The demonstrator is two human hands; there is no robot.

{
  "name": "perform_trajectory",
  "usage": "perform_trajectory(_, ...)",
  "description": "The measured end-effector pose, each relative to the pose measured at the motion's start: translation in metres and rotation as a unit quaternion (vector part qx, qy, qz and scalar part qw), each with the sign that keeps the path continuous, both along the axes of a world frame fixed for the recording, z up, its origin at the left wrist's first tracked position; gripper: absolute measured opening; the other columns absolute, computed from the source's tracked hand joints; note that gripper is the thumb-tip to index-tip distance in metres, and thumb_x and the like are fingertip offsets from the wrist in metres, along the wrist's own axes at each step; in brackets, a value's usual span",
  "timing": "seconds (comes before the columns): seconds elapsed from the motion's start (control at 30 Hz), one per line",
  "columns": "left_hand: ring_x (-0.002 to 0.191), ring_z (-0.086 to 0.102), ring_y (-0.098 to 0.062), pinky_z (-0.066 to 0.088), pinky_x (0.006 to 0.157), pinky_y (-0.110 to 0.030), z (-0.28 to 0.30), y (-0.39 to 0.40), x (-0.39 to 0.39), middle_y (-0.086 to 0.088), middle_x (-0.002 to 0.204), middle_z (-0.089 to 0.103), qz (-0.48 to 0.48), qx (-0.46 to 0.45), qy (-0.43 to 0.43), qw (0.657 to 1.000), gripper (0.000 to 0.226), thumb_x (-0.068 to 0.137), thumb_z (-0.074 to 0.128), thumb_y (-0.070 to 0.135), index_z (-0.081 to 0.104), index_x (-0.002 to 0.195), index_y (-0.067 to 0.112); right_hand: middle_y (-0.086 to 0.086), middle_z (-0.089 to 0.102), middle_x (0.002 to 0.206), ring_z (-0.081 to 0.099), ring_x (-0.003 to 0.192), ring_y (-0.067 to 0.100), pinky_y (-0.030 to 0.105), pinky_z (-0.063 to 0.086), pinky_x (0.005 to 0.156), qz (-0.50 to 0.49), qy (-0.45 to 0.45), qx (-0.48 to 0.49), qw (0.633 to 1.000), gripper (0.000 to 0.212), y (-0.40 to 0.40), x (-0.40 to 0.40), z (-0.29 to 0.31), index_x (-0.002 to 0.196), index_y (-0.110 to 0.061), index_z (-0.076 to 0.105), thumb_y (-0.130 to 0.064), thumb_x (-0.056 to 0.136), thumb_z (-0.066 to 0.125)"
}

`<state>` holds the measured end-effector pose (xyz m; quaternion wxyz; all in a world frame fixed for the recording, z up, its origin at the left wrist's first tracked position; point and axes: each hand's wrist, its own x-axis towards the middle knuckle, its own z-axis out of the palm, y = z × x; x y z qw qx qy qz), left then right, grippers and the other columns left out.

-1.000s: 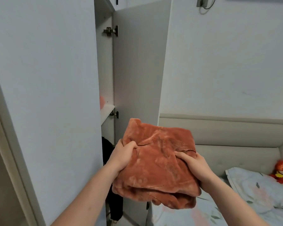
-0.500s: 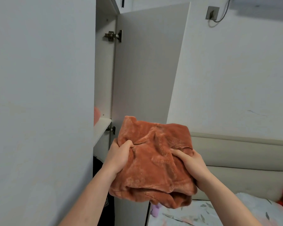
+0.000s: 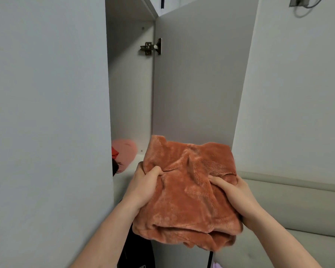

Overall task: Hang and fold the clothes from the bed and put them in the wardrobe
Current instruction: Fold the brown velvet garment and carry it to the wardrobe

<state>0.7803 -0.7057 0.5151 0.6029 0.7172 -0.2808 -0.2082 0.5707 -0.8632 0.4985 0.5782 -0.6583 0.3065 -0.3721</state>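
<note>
A folded rust-orange fleece garment is held up in front of the open wardrobe. My left hand grips its left edge, thumb on top. My right hand grips its right side, fingers pressed into the fabric. The garment's far edge is level with the white wardrobe shelf, close to the opening. Its underside is hidden.
A pink and red item lies on the shelf at the left. The open wardrobe door stands to the right of the gap, a closed door on the left. Dark clothing hangs below. The beige headboard is at right.
I have come closer to the wardrobe and the garment has moved forward toward the shelf opening. More of the wardrobe's inside shows. Both hands keep the same hold.
</note>
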Motion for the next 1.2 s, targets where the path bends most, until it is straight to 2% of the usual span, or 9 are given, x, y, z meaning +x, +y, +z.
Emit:
perform_trajectory(0.13,0.101,0.063,-0.011,0.051,0.095,-0.045,0.005,-0.016,0.021,0.013,0.111,0.068,0.029,0.003,-0.016,0.999,0.054,0.065,0.062,0.053,0.057,0.116,0.037,-0.009,0.08,0.106,0.078,0.096,0.014,0.042,0.06,0.091,0.026,-0.011,-0.001,1.0,0.066,-0.027,0.036,0.0,0.12,-0.03,0.071,-0.055,0.064,0.096)
perform_trajectory(0.27,0.099,0.058,-0.011,0.047,0.091,-0.043,0.013,-0.026,0.041,0.013,0.113,0.061,0.065,0.006,-0.033,0.997,0.053,0.074,0.061,0.052,0.05,0.124,0.036,-0.012,0.08,0.1,0.078,0.088,0.011,0.04,0.061,0.085,0.024,-0.02,0.004,1.0,0.058,-0.045,0.074,0.0,0.116,-0.034,0.071,-0.051,0.066,0.095)
perform_trajectory(0.4,0.095,0.054,-0.013,0.043,0.09,-0.04,0.021,-0.035,0.057,0.021,0.105,0.051,0.094,-0.011,-0.048,0.994,0.055,0.087,0.061,0.047,0.039,0.137,0.037,-0.009,0.081,0.099,0.079,0.087,0.014,0.04,0.061,0.082,0.035,-0.031,0.006,0.999,0.054,-0.054,0.112,0.011,0.117,-0.03,0.071,-0.046,0.07,0.093)
perform_trajectory(0.5,0.113,0.057,-0.025,0.045,0.105,-0.049,0.024,-0.04,0.062,0.008,0.124,0.056,0.114,-0.038,-0.034,0.992,0.071,0.089,0.062,0.046,0.028,0.15,0.037,-0.007,0.081,0.099,0.079,0.088,0.014,0.04,0.061,0.084,0.041,-0.041,-0.008,0.998,0.049,-0.057,0.138,0.025,0.114,-0.027,0.074,-0.042,0.071,0.091)
perform_trajectory(0.6,0.127,0.054,-0.029,0.042,0.112,-0.052,0.025,-0.047,0.069,0.001,0.145,0.05,0.151,-0.089,-0.015,0.984,0.082,0.09,0.063,0.043,0.017,0.158,0.038,-0.008,0.081,0.095,0.078,0.084,0.011,0.034,0.06,0.076,0.046,-0.047,-0.033,0.997,0.039,-0.064,0.163,0.044,0.108,-0.026,0.076,-0.036,0.073,0.089)
perform_trajectory(0.73,0.13,0.052,-0.029,0.041,0.109,-0.046,0.027,-0.056,0.078,0.002,0.148,0.05,0.207,-0.153,-0.012,0.966,0.082,0.093,0.063,0.035,0.015,0.159,0.037,-0.013,0.08,0.091,0.076,0.079,0.003,0.03,0.056,0.073,0.062,-0.055,-0.079,0.993,0.034,-0.077,0.197,0.069,0.103,-0.027,0.077,-0.033,0.072,0.089)
perform_trajectory(0.87,0.137,0.047,-0.026,0.037,0.115,-0.046,0.036,-0.071,0.096,0.003,0.154,0.044,0.269,-0.198,-0.046,0.941,0.084,0.093,0.064,0.031,0.014,0.161,0.038,-0.016,0.079,0.092,0.075,0.081,0.001,0.028,0.055,0.073,0.093,-0.081,-0.109,0.986,0.039,-0.091,0.242,0.087,0.103,-0.029,0.075,-0.036,0.067,0.089)
perform_trajectory(1.1,0.152,0.023,-0.029,0.014,0.123,-0.048,0.066,-0.093,0.121,-0.003,0.167,0.023,0.399,-0.137,-0.143,0.895,0.097,0.091,0.066,0.04,-0.002,0.16,0.046,-0.011,0.08,0.095,0.077,0.085,0.007,0.033,0.059,0.077,0.167,-0.137,-0.07,0.974,0.042,-0.113,0.319,0.104,0.106,-0.027,0.076,-0.036,0.067,0.089)
perform_trajectory(1.2,0.153,0.019,-0.029,0.013,0.123,-0.048,0.079,-0.098,0.132,0.002,0.169,0.012,0.437,-0.125,-0.172,0.874,0.099,0.089,0.068,0.042,-0.002,0.16,0.046,-0.009,0.081,0.093,0.078,0.083,0.008,0.031,0.058,0.073,0.202,-0.145,-0.035,0.968,0.04,-0.12,0.351,0.113,0.104,-0.024,0.078,-0.036,0.067,0.088)
